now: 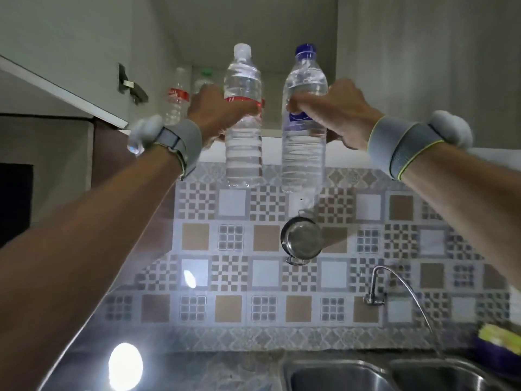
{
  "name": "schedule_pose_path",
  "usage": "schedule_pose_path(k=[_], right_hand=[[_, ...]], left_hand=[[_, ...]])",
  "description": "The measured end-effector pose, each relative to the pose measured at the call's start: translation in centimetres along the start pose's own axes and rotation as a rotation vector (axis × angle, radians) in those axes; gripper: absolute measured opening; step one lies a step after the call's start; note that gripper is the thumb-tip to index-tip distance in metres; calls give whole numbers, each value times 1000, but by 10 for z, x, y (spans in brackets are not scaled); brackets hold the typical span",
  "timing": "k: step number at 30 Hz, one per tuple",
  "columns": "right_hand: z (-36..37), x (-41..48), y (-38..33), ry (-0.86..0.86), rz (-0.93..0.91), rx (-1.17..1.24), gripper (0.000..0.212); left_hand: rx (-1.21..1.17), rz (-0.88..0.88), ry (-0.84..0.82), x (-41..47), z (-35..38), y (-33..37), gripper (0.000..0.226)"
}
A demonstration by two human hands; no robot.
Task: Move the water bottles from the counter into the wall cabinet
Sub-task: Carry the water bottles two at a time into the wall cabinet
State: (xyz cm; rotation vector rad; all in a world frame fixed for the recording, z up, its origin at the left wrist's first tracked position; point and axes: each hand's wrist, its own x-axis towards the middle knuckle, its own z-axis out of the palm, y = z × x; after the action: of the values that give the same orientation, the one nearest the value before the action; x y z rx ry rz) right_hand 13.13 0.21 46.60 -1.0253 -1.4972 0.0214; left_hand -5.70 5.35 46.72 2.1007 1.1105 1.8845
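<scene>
Both arms are raised toward the open wall cabinet [253, 24]. My left hand [217, 114] grips a clear water bottle with a white cap and red label [243, 80] around its middle. My right hand [332, 111] grips a clear water bottle with a blue cap and blue label [304, 80]. Both bottles are upright, side by side, their lower halves hanging below the cabinet's bottom edge [270, 149]. Inside the cabinet at the back left stand a red-labelled bottle [177, 94] and a green-capped bottle [204, 80], partly hidden by my left hand.
The cabinet door [70, 88] stands open to the left, its hinge [132, 88] showing. A small steel pot [301, 239] hangs on the tiled backsplash. Below are a tap [375, 289], a double steel sink [366, 373], the dark counter [225, 362] and a sponge [499, 334] at right.
</scene>
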Motion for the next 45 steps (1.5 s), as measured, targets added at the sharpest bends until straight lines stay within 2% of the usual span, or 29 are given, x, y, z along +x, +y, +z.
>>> schedule_pose_path(k=[3,6,8,13,16,18,22,26,32,35,38,45], right_hand=[[-1,27,-2,17,-17,0,24],[0,57,-5,56,-28,-6,32],[-1,77,-8,87,-32,-3,36],[-1,118,-17,126,-49,-14,31],[4,142,-19,148,-52,-21,34],[9,158,-18,160,-51,-31,42],[18,179,-14,152,-43,-37,28],[25,193,-2,183,-26,-59,24],[33,216,29,270,-36,-140,33],[42,228,45,270,-21,-153,30],[55,240,59,295,-3,-166,46],[72,260,84,360,7,-148,54]], left_hand=[[-16,42,-3,26,9,7,29],[-40,79,-13,55,19,18,18],[-64,98,4,77,26,28,21],[-83,110,88,126,39,39,35],[-82,114,105,149,48,41,30],[-78,106,106,163,56,38,33],[-51,86,126,183,70,24,38],[-41,61,132,198,86,7,54],[1,110,110,211,104,-14,51],[26,77,131,216,116,-22,71],[27,65,132,221,128,-26,91],[141,108,142,230,149,-38,71]])
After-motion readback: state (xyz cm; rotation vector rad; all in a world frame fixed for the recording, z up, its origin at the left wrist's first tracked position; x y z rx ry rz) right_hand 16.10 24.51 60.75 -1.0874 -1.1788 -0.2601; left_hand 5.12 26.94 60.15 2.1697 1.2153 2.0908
